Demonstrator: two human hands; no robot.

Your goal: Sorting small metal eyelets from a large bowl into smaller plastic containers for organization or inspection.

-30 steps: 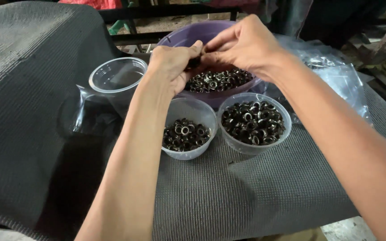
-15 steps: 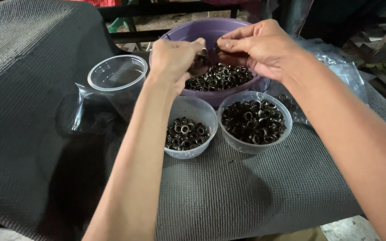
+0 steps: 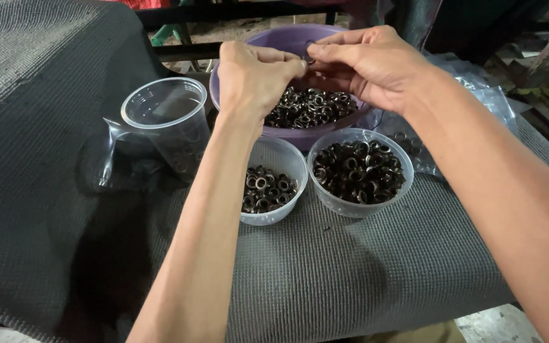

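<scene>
My left hand (image 3: 253,76) and my right hand (image 3: 366,63) meet fingertip to fingertip above a purple bowl (image 3: 300,134) that holds a heap of small dark metal rings (image 3: 312,107). Between the pinched fingertips sits a small dark ring (image 3: 310,59), mostly hidden. In front of the bowl stand two clear plastic cups: the left cup (image 3: 284,162) has a shallow layer of rings, the right cup (image 3: 358,213) is nearly full of them.
An empty clear cup (image 3: 160,111) stands to the left, next to crumpled clear plastic (image 3: 112,152). A clear plastic bag (image 3: 478,95) lies behind my right arm. Everything rests on a grey ribbed mat (image 3: 363,279). Dark frame bars run along the back.
Both hands stay pinched together over the purple bowl, having drifted slightly away from me, toward its far rim. The cups and bowl have not moved.
</scene>
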